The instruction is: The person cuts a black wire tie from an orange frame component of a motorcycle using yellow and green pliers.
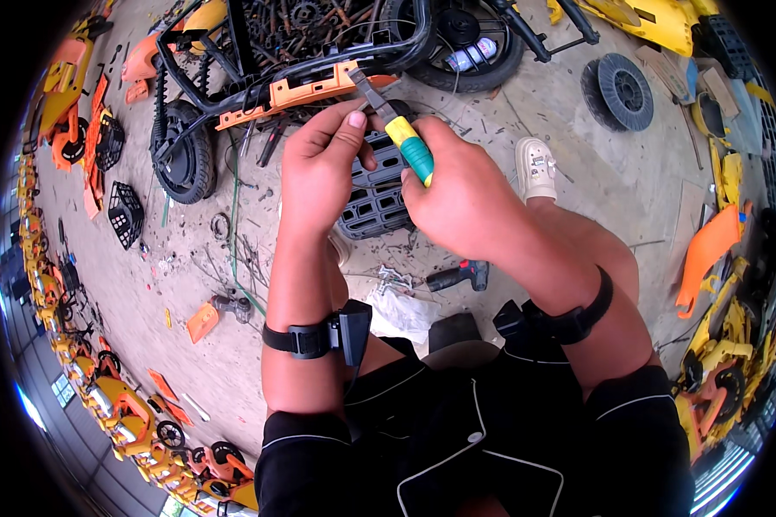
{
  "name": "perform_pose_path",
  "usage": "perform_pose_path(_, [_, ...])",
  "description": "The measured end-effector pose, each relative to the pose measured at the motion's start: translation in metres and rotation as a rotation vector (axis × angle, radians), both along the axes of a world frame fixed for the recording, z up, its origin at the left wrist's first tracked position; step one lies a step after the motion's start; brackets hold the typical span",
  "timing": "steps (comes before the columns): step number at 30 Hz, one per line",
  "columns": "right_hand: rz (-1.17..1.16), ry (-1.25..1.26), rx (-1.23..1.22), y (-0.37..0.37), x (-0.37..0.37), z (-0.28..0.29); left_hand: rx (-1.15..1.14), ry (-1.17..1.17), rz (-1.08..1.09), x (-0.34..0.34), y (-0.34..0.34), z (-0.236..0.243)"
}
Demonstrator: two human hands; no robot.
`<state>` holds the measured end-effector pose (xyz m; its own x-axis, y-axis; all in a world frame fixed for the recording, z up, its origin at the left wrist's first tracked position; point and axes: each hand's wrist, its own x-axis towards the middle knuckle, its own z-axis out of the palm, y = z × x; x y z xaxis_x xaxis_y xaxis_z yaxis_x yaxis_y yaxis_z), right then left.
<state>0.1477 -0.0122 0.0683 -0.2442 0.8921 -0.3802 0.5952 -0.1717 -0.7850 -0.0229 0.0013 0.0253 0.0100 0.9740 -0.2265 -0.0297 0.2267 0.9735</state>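
Note:
My right hand is closed around the yellow and green handle of a hand tool with a flat grey metal blade, which points up and to the left. Beside the blade, my left hand is closed in a pinch, thumb against the fingers. A thin end seems to stick out past those fingertips, but what it belongs to I cannot make out. Both hands are above a dark slotted plastic crate-like piece on the floor, just short of an orange panel on a black metal frame.
The black frame holds many rusty metal parts. Wheels are around it. A red and black power drill and a white plastic bag lie near my knees. Small scraps litter the concrete. Yellow and orange vehicle parts line both sides.

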Motion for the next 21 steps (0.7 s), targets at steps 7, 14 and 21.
perform_pose_path(7, [0.012, -0.076, -0.070, 0.003, 0.007, -0.007, 0.001, 0.074, -0.027, 0.008, 0.001, -0.009])
perform_pose_path(14, [0.036, -0.084, -0.039, 0.004, 0.012, -0.009, 0.025, 0.143, -0.027, 0.013, 0.004, -0.015])
perform_pose_path(21, [-0.049, -0.052, -0.108, 0.003, 0.014, -0.021, 0.004, 0.179, -0.040, 0.018, 0.006, -0.015])
